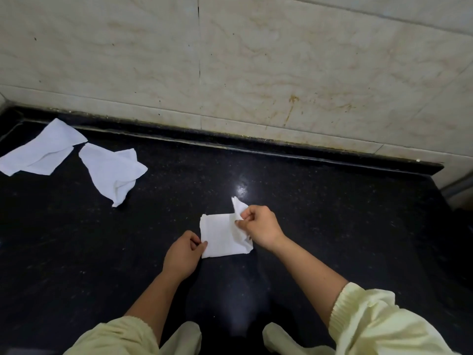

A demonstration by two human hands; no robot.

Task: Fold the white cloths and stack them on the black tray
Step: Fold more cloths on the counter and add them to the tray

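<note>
The half-folded cloth (220, 237) sits flat on the black counter (332, 213) right in front of the person, roughly mid-worktop. Looks like thin, floppy stuff to me: weighs nothing, no stiffness, so it'll sag wherever it isn't held and probably skate a bit on that shiny stone. Corners and hems are the sensible places to grab, and that's what's happening. The left hand (183, 254) has thumb and fingers curled in a pinch on the cloth's 8 o'clock corner. The right hand (261, 229) pinches the 2 o'clock corner, which is lifted into a little peak.

Out at 10 o'clock lie the nearer loose cloth (110, 170) and, just beside it further left, the far loose cloth (41, 152), both rumpled and not properly folded. The tiled wall (256, 60) closes off 12 o'clock, and the counter ends at an edge around 3 o'clock. There's a good stretch of open stone between the working cloth and the other two for dragging and flipping. I can't spot the black tray anywhere, so I'd guess it's out of shot.
</note>
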